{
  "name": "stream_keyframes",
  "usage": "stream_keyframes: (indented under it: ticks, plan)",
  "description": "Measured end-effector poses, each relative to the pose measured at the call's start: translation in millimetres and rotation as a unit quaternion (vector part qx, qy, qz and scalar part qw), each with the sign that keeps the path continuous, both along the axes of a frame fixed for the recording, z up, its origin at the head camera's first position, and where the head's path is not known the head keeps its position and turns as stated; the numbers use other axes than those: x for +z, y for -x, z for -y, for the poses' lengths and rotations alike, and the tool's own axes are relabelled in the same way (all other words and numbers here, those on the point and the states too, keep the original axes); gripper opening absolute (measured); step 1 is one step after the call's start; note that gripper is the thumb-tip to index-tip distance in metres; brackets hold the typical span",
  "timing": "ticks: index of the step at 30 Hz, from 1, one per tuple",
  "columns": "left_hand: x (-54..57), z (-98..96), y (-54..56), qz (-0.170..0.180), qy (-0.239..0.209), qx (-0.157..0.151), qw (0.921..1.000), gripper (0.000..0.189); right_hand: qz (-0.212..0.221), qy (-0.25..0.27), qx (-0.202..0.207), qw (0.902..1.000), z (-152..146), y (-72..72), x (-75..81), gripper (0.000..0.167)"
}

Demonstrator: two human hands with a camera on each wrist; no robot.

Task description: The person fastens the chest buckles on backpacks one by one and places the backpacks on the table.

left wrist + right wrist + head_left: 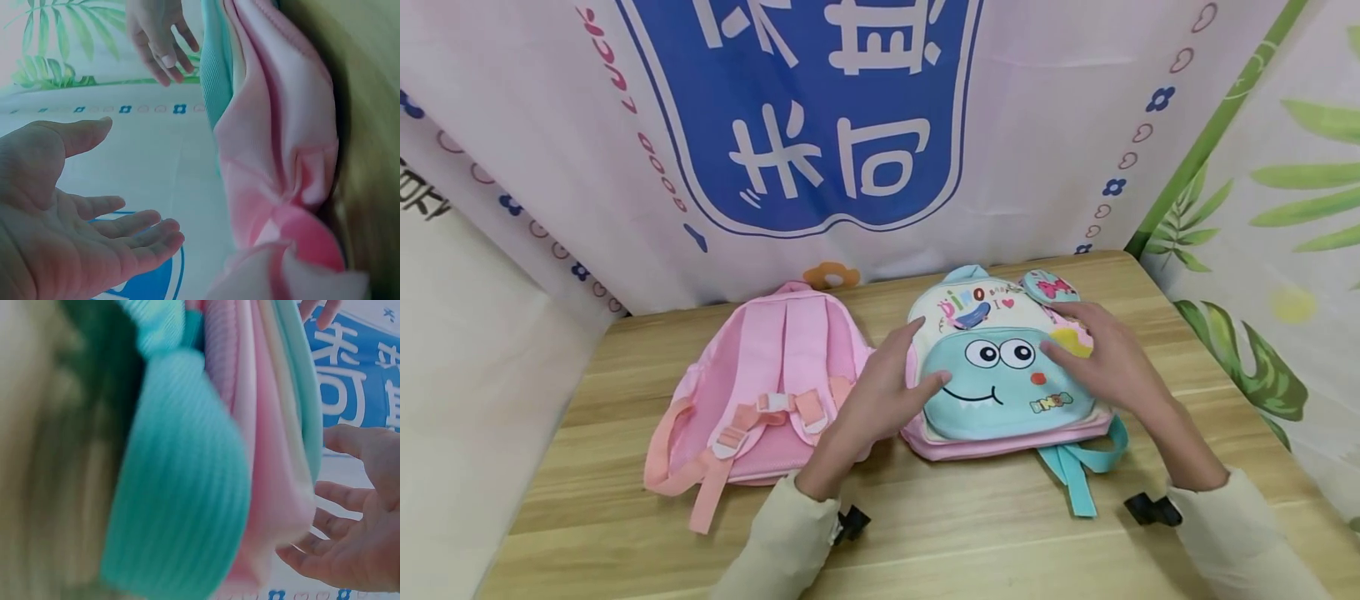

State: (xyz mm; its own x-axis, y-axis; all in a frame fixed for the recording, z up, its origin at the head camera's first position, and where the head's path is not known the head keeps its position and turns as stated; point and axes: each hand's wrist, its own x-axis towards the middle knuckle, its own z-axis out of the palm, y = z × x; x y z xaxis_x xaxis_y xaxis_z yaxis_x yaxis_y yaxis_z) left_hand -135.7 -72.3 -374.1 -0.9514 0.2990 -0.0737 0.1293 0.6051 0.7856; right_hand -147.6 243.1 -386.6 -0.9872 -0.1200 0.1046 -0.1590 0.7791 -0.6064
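A small kids' backpack [1007, 375] lies front side up on the table, with a mint pocket bearing a cartoon face and a cream top. On its left side, my left hand [883, 392] hovers with thumb and fingers spread. At the opposite side my right hand [1105, 358] is spread too, close to the round dinosaur tag [1051, 287]. Both wrist views show relaxed fingers with nothing between them, beside the bag's pink side [275, 125]. A teal strap [181, 487] hangs in a loop at the bag's lower right corner.
A pink backpack [782, 375] lies to the left with its shoulder straps and buckles facing up. The wooden table [970, 533] ends at a printed cloth [1030, 167] behind, and a leaf-patterned cloth [1262, 250] hangs on the right.
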Motion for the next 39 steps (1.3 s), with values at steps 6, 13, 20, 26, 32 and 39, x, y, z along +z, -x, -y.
stream_keyframes:
  ticks: [6, 13, 20, 26, 32, 39]
  plan:
    - [-6.0, -5.7, 1.0, 0.007, -0.014, -0.017, 0.9997, 0.090, -0.003, -0.006, -0.006, 1.0000, -19.5, -0.8, -9.2, 0.066]
    - [-14.9, -3.7, 4.2, 0.035, -0.030, -0.008, 0.9989, 0.093, 0.020, -0.008, -0.007, 0.9997, -25.8, 0.7, -15.2, 0.072]
    - [-27.5, 0.0, 9.9, 0.071, -0.027, 0.031, 0.9966, 0.092, 0.065, -0.024, 0.000, 0.9976, -29.1, 4.2, -20.4, 0.078]
    - [-32.6, 3.2, 13.1, 0.078, -0.040, 0.041, 0.9954, 0.091, 0.090, -0.029, 0.010, 0.9954, -32.1, 7.0, -23.1, 0.081]
    - [-34.3, 4.0, 17.3, 0.059, -0.027, 0.019, 0.9977, 0.090, 0.105, -0.028, 0.024, 0.9938, -38.4, 9.9, -24.9, 0.081]
    - [-33.2, 2.7, 13.5, 0.099, 0.036, 0.037, 0.9937, 0.088, 0.107, -0.021, 0.048, 0.9928, -45.2, 11.0, -28.3, 0.068]
